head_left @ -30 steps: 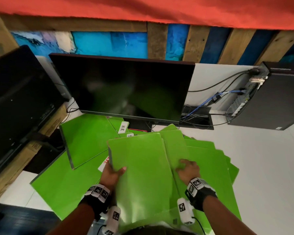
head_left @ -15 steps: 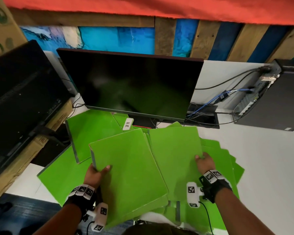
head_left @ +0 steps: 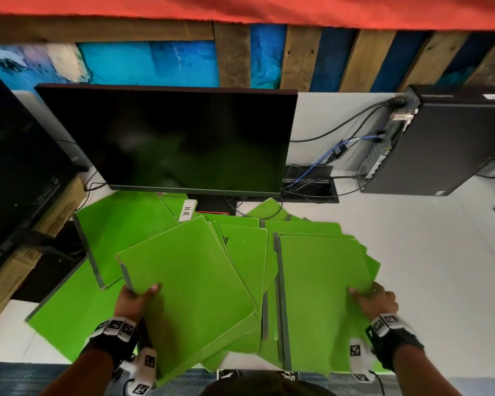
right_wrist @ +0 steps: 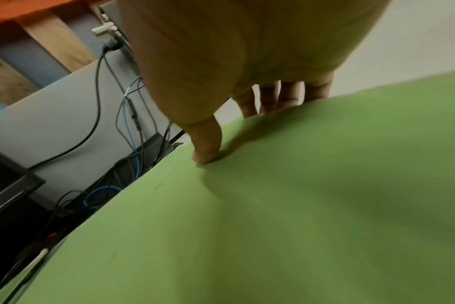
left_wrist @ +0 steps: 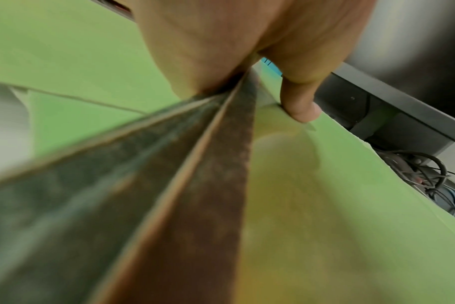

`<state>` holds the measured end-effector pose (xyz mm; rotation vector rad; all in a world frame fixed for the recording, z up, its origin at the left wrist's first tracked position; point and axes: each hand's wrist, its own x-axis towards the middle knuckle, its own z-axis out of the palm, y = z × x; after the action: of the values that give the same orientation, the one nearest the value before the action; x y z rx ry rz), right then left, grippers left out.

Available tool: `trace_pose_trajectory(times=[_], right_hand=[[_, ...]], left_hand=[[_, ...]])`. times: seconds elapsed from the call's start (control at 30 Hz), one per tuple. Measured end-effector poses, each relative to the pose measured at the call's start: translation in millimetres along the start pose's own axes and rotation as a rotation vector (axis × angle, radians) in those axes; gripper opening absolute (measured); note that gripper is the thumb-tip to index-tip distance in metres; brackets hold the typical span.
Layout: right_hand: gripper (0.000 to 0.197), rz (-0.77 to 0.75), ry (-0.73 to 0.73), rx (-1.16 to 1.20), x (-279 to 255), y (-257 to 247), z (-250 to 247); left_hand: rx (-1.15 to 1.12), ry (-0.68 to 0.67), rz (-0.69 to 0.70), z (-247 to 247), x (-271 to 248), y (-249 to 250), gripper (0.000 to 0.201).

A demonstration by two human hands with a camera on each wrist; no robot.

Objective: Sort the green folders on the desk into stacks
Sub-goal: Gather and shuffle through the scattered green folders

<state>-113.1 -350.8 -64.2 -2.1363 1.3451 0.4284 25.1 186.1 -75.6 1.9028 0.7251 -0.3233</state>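
Observation:
Several green folders lie fanned across the white desk (head_left: 412, 267) in front of a monitor. My left hand (head_left: 139, 298) grips the spine edge of a tilted green folder (head_left: 189, 287), thumb on top; in the left wrist view the thumb (left_wrist: 299, 102) presses the cover of the folder (left_wrist: 325, 205). My right hand (head_left: 375, 300) holds the right edge of another green folder (head_left: 317, 295) on the right pile, thumb (right_wrist: 208, 144) on its cover (right_wrist: 273, 226) and fingers (right_wrist: 288, 94) under the edge. More folders (head_left: 126, 224) lie at the left.
A dark monitor (head_left: 177, 138) stands just behind the folders. A second screen (head_left: 15, 167) and a cardboard box (head_left: 26, 252) are on the left. A black computer case (head_left: 446, 144) with cables (head_left: 326, 155) sits at the back right. A white label reading H.R (head_left: 187, 213) pokes out.
Both hands have spread apart: the left folder swung left and tilted, the right hand slid its folder to the right, so two piles now separate.

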Motion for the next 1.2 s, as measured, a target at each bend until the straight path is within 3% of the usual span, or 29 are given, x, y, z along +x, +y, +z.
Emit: trace_pose_trajectory(times=[0.1,0.3,0.5,0.7,0.9,1.0,1.2], right_hand=[[0.080,0.029,0.052,-0.054,-10.8,-10.9,7.8],[0.090,0.072,0.005,0.112,-4.5,-16.6,9.1],[0.052,-0.093,-0.001,0.215,-10.4,-46.0,-18.8],[0.043,-0.295,0.196,0.412,-23.7,-65.6,-66.5],[0.042,-0.188,0.234,0.786,-13.6,-35.2,-105.4],[0.046,-0.179,0.174,0.871,-15.6,-30.5,-97.1],[0.035,-0.306,-0.002,0.633,-41.4,-69.8,-18.4]], left_hand=[[0.029,0.007,0.003,-0.7,29.0,-23.5,0.064],[0.073,0.044,0.016,6.4,-3.7,4.5,0.049],[0.017,0.055,-0.007,9.5,-19.7,13.0,0.038],[-0.153,0.021,-0.030,8.5,-28.7,20.3,0.034],[-0.287,-0.006,0.027,14.9,-31.5,25.4,0.032],[-0.317,-0.067,0.064,25.3,-34.4,31.8,0.032],[-0.284,-0.195,0.202,70.3,-49.2,57.6,0.021]])
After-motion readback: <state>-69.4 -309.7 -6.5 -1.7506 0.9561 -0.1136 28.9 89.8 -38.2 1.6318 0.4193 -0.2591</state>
